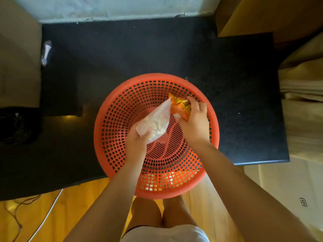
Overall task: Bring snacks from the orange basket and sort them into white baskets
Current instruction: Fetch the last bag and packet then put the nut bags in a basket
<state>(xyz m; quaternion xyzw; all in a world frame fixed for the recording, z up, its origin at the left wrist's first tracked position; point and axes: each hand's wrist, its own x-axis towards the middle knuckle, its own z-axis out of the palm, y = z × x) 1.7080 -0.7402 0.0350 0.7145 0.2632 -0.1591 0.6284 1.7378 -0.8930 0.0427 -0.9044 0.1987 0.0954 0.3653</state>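
Observation:
A round orange basket (122,109) with a perforated wall stands on a dark table, its near rim hanging over the table's front edge. Both my hands are inside it. My left hand (137,138) grips a clear plastic snack bag (157,121) with pale pieces inside, its top tilted up to the right. My right hand (194,119) is closed on an orange and yellow snack packet (180,106) near the basket's far right wall. The two bags touch. Apart from these two bags, the basket's floor shows bare. No white basket is in view.
The dark table (139,53) reaches to a pale wall at the back. A small clear wrapper (46,52) lies at its far left edge. Cardboard boxes (272,16) stand at the right, brown furniture at the left. Cables (22,205) lie on the wooden floor below.

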